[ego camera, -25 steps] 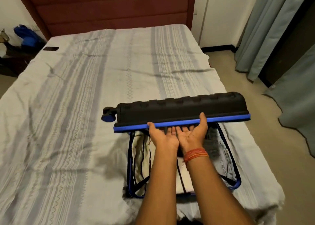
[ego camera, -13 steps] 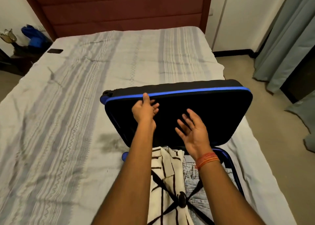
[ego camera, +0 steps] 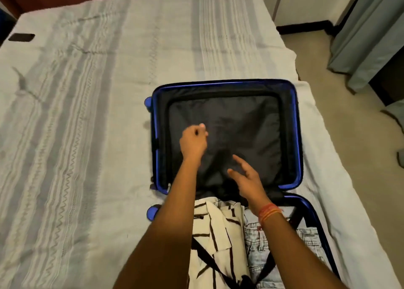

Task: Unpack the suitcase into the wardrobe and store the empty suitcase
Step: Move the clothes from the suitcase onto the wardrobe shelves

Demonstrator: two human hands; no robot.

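Head view: suitcase [ego camera: 251, 122] open flat, length crosswise, wheels [ego camera: 148, 101] leftward

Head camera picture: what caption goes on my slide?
Open suitcase of clothes on the bed, with left hand and right hand over it.

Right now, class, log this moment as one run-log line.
suitcase: open on bed | lid: flat | left hand: curled, over lid | right hand: open, empty | striped shirt, jeans: strapped in

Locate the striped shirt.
In the head view, the striped shirt lies in the near half of the suitcase, left of the jeans, under the straps.
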